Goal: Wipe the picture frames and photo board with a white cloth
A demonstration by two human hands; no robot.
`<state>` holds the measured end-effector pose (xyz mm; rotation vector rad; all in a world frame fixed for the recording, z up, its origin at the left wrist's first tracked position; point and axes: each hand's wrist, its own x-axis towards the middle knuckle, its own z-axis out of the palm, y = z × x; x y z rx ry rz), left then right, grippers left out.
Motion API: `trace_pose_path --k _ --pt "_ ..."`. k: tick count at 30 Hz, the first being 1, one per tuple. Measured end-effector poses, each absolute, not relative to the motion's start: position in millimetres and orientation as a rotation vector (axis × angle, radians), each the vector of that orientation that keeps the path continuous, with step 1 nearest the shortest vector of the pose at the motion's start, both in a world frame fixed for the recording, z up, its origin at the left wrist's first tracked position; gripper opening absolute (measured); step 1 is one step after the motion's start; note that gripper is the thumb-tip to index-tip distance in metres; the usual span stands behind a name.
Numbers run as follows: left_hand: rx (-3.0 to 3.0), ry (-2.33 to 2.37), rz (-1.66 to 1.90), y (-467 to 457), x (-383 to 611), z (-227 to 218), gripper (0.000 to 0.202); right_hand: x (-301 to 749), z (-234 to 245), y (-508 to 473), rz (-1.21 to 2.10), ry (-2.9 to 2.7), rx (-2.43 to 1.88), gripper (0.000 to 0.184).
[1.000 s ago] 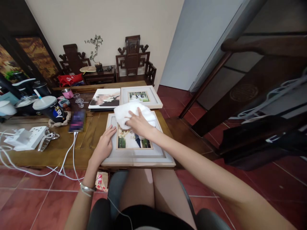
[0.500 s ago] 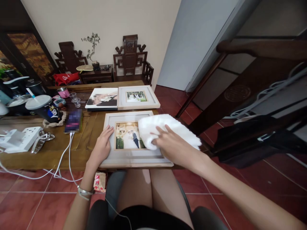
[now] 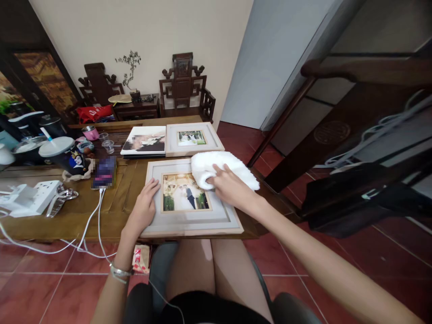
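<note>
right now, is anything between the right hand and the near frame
Yes, the cloth: it is in the right hand, over the far right part of the near frame. Nothing else visible; the left hand is at the frame's left edge.

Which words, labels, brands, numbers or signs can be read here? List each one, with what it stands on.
None can be read for certain.
Red bag: white marks, too blurred to read.
Packet below the table: red label, too small to read.
Phone: pixelated screen, nothing readable.
Round carving on the dark wood at right: too unclear to read.
Front photo frame and white cloth: no lettering visible.
</note>
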<state>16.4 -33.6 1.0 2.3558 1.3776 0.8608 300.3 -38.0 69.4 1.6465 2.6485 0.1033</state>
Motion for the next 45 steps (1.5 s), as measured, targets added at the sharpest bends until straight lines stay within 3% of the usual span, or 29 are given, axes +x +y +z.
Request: trace_pose_path --k 5,16,25,32,34,40,45 --pt "2.316 1.414 0.935 -33.9 19.4 -2.5 0.051 307.1 69.3 -81.3 0.043 2.761 1.533 0.050" --pt "2.335 1.408 0.972 -31.4 21.7 -4.2 0.048 290.6 89.3 -140.0 -0.485 2.764 1.460 0.050" --pt "2.280 1.429 0.914 -31.9 20.5 2.0 0.043 207.1 75.8 -111.4 -0.454 2.898 1.114 0.038" --pt "2.287 1.432 0.931 -33.5 22.1 2.2 0.042 266.1 88.9 -115.4 -0.523 2.856 1.335 0.043" --pt "2.281 1.425 0.932 -33.5 22.8 2.0 0.041 287.4 96.8 -107.2 -0.407 2.859 1.478 0.050" --pt "2.302 1.430 0.935 -32.8 22.3 0.9 0.041 304.4 96.8 -43.8 0.391 2.910 1.767 0.054" --pt "2.316 1.426 0.936 -32.8 20.6 0.4 0.042 281.9 68.8 -4.8 0.290 2.818 1.519 0.056"
